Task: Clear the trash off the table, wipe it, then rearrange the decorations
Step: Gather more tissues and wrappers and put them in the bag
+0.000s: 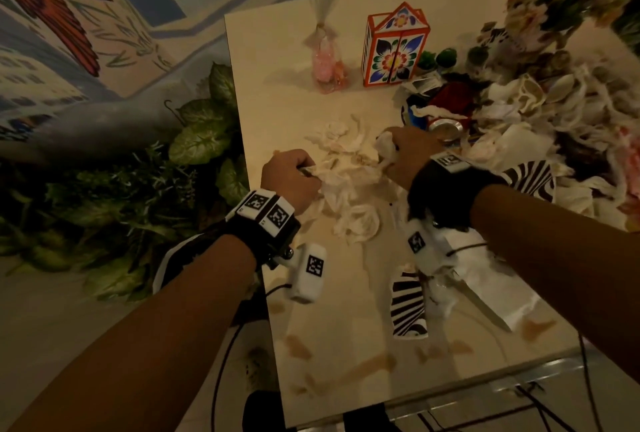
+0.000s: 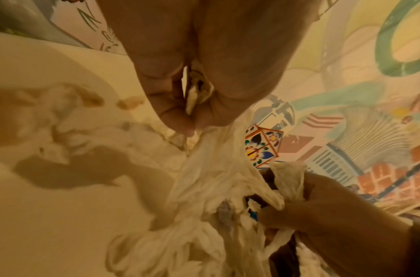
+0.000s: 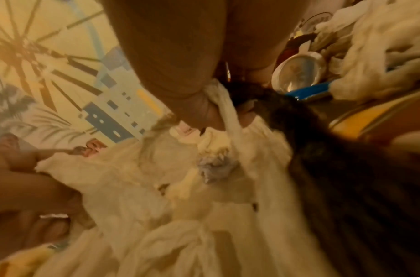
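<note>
Stained cream table (image 1: 311, 345); left hand (image 1: 289, 177) and right hand (image 1: 407, 151) each clutch crumpled white tissue paper (image 1: 346, 172), fingers clamped.

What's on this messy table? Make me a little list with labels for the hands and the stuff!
left hand: pinches the crumpled tissues
right hand: grips a wad of the same tissues
table: brown spill stains near the front edge
soda can: lying on its side, behind the right hand
painted flower box: upright, far side
pink wrapped favor: left of the box
</note>
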Demonstrator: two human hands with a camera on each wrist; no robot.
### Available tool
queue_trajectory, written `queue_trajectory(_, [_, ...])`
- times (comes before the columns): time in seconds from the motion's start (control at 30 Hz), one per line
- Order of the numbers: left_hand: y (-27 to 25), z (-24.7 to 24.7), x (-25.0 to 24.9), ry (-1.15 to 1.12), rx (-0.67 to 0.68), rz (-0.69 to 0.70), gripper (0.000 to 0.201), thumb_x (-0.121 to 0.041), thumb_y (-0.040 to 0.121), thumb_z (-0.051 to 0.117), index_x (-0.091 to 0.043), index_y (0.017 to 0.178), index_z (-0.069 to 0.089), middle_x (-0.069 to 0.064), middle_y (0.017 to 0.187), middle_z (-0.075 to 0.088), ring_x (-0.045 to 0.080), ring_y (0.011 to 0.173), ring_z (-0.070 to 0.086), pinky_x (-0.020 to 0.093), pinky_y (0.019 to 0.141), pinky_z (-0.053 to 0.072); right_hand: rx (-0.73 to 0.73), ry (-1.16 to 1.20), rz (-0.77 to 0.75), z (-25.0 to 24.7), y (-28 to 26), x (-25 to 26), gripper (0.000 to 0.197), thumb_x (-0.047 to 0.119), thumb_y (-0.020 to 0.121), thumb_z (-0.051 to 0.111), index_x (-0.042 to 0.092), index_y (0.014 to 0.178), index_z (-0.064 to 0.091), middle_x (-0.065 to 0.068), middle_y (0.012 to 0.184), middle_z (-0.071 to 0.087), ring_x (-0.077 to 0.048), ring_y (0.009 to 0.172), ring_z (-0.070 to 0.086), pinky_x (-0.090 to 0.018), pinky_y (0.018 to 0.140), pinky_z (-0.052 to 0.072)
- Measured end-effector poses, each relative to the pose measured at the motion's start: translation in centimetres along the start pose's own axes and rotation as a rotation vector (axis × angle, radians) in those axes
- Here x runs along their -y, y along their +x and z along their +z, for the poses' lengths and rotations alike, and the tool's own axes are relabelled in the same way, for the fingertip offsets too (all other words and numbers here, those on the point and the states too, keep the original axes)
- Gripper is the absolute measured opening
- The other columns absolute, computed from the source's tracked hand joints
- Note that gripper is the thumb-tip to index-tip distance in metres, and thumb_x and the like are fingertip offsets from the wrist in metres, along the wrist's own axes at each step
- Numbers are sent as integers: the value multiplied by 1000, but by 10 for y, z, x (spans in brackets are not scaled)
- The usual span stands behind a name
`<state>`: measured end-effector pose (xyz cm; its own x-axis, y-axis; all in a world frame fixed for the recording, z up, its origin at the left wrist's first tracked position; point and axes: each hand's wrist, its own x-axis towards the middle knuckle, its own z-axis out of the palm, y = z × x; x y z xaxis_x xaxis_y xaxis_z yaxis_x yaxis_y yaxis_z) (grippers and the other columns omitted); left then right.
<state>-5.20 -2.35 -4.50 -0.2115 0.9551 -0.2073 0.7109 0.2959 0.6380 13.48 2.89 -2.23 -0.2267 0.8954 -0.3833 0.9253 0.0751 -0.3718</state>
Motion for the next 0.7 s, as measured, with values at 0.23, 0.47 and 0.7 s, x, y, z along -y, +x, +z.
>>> queue_trajectory(0.23, [27,25,2,64,74,-45,26,-5,86,54,-13,110,58,13,116,50,34,91,56,29,69,41,122,-259,43,25,25,0,70,41,70,73,28,132,42,-10,129,35,-38,119,39,-47,102,40])
queue_trajectory(0.47, [31,37,0,222,168,9,32,-3,86,54,-15,115,59,12,128,37,31,84,51,27,73,39,86,-31,10,11,19,-4,39,14,77,71,12,112,55,-12,115,56,-32,108,53,-32,82,39])
queue_trajectory(0.7, [34,23,4,116,114,-78,16,-14,85,57,-10,99,66,9,108,63,27,103,58,28,75,43,-72,154,116,-28,-13,-29,56,3,72,71,10,124,52,-13,122,57,-30,111,52,-34,91,41])
